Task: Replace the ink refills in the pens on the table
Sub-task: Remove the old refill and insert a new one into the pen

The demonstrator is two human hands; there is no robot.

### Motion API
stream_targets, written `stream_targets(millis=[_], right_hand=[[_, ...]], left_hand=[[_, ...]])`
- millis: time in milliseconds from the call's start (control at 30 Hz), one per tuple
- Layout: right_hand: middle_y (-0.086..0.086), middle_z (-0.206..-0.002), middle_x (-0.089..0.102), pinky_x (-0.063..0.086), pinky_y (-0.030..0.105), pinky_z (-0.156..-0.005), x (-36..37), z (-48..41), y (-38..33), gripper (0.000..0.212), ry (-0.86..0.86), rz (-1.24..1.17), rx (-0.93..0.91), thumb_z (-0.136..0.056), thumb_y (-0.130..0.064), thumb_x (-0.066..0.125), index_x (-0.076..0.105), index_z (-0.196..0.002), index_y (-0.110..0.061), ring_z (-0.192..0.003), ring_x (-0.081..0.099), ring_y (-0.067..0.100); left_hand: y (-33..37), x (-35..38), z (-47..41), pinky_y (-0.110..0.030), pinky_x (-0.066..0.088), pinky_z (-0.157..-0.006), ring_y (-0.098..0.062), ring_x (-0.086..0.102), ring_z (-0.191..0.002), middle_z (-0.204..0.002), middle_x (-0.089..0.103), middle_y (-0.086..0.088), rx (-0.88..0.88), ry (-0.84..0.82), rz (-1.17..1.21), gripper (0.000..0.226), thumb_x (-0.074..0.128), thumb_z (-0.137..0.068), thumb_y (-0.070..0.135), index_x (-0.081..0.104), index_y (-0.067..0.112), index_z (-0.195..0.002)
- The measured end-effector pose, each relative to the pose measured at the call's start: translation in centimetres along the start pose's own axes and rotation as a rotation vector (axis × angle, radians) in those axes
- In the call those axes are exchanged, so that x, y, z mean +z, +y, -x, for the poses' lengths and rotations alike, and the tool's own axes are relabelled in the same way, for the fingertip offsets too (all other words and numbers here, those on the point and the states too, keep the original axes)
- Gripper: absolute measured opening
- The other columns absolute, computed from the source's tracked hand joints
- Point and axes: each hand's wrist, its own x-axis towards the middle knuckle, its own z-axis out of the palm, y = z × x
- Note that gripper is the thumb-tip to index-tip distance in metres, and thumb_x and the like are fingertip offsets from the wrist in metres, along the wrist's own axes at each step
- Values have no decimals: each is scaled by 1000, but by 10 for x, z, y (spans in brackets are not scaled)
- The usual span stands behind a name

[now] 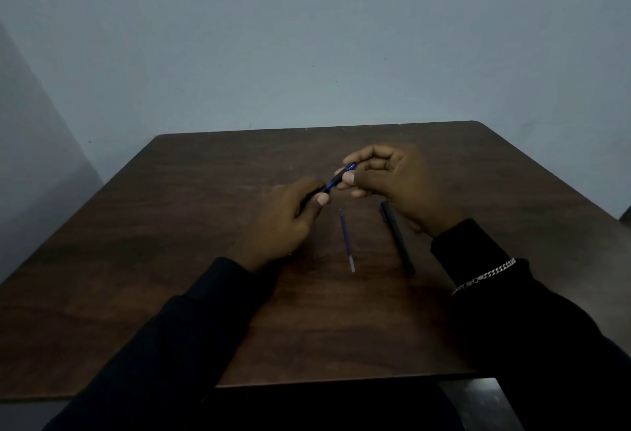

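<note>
Both hands hold one blue pen (336, 179) above the middle of the dark wooden table (170, 225). My left hand (290, 218) grips its dark lower end, thumb on top. My right hand (386, 181) pinches the blue upper end between thumb and fingers. The pen slants up to the right. A thin blue ink refill (346, 241) with a pale end lies on the table just below the hands. A black pen (397, 237) lies to its right, partly under my right wrist.
The table stands against a pale blue-grey wall (307, 37). Its front edge (341, 383) is close to my body. Dark sleeves cover both forearms, and a silver chain bracelet (483, 275) sits on the right one.
</note>
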Motion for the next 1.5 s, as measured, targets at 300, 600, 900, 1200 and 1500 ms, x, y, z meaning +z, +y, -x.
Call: stream_targets(millis=[300,600,900,1200,1500], right_hand=[[24,-86,77,62,28,-66,-3,-1,2,12,-35,75,14,-88,-2,75,71,-99,1,-81,78,33],[-4,-49,59,49,24,-49,1,2,3,58,-43,490,-67,-101,-45,57,60,-68,2,-43,60,14],[9,-79,77,61,27,-68,-7,-2,6,13,-69,356,-111,-90,-11,76,75,-101,-5,-68,74,16],[6,-62,67,51,33,-58,-1,0,4,50,-52,702,-174,-98,-50,58,67,-73,-8,-54,67,18],[7,-80,77,61,31,-70,-2,-2,5,9,-107,374,-81,-89,-7,76,73,-96,-4,-71,76,21]], left_hand=[[-4,1,0,-37,42,-58,-12,56,-60,-71,63,-1,14,-12,-35,26,49,-104,33,67,15,-100],[0,2,0,-35,42,-58,-9,53,-61,-73,60,5,49,-23,-51,25,49,-107,33,67,16,-104],[-1,1,0,-36,38,-55,-12,52,-58,-70,59,3,49,-17,-69,26,49,-105,34,66,16,-99],[-1,3,0,-41,49,-60,-8,57,-64,-78,65,3,49,-49,-77,27,49,-106,35,68,16,-106],[2,1,1,-39,47,-61,-10,56,-66,-79,64,3,53,-50,-86,23,50,-105,31,67,16,-102]])
